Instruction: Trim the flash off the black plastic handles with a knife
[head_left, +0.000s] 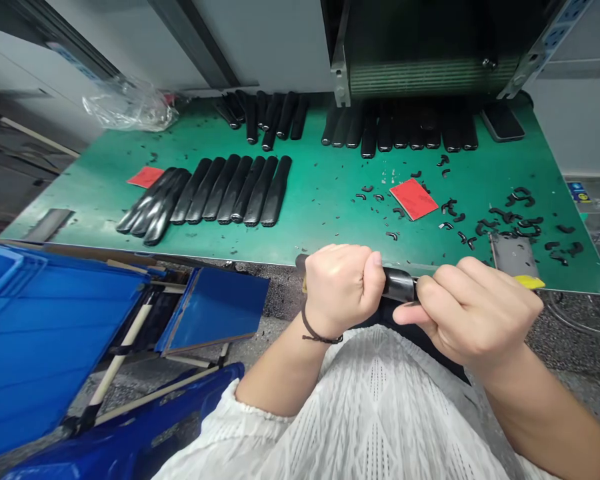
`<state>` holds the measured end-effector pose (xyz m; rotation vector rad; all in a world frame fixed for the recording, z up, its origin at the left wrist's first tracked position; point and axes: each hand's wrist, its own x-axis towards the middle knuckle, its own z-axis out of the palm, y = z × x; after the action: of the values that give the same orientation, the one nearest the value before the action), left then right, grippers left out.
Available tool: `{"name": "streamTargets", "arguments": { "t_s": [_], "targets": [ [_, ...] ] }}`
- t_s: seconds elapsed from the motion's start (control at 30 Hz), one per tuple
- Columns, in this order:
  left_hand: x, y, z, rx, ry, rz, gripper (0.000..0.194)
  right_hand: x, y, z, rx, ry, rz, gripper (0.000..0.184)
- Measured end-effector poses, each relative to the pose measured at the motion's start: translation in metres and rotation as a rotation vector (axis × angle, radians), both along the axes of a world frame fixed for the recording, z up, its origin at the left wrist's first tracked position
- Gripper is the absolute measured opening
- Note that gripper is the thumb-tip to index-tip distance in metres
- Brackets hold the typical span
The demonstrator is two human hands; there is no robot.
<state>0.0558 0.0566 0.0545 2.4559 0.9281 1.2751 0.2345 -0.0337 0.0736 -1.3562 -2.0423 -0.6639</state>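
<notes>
One black handle (399,285) spans the gap between my fists at the near edge of the green table (325,193), above my lap. My left hand (339,287) has its fingers wrapped firmly round the handle's middle; my right hand (475,310) is curled tight at its end, apparently round a tool whose yellow end (529,283) pokes out beyond the knuckles, though the working part is hidden. I judge the step in hand to be cleaning up the handle's end, and the next move seems to call for a steady left grip and measured force from the right, thumb clear of any edge. Ahead to the left, a row of similar handles (276,193) lies side by side; more handles (286,117) sit behind them, and a further row (384,133) stretches beneath the machine (430,67), near a phone (503,122). Hooked black scraps (565,229) litter the right side around a red square (414,199) and a grey plate (515,255), clutter that could get in the way of anything set down there. Blue bins (55,333) crowd my left.
</notes>
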Motion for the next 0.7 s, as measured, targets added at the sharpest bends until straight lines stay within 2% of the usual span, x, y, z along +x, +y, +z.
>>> {"name": "streamTargets", "arguments": {
  "t_s": [0.07,0.17,0.23,0.37,0.53,0.7],
  "targets": [
    [-0.001,-0.003,0.001,-0.070,0.025,0.023,0.046,0.003,0.000,-0.003,-0.004,0.077,0.067,0.040],
    [-0.003,-0.005,0.006,-0.152,0.064,0.037,0.049,0.007,0.002,-0.001,-0.190,0.291,0.229,0.021],
    [-0.005,-0.004,0.009,-0.182,0.083,0.042,0.051,0.009,0.004,0.003,-0.297,0.365,0.271,0.020],
    [-0.006,-0.003,0.013,-0.198,0.113,0.025,0.053,0.008,0.010,0.012,-0.334,0.264,0.170,0.053],
    [-0.003,-0.005,0.017,-0.218,0.141,0.032,0.054,0.006,0.013,0.014,-0.306,0.106,0.077,0.051],
    [0.001,-0.007,0.017,-0.342,0.154,0.081,0.055,0.008,0.012,0.011,-0.146,-0.036,0.008,0.053]
  ]
}}
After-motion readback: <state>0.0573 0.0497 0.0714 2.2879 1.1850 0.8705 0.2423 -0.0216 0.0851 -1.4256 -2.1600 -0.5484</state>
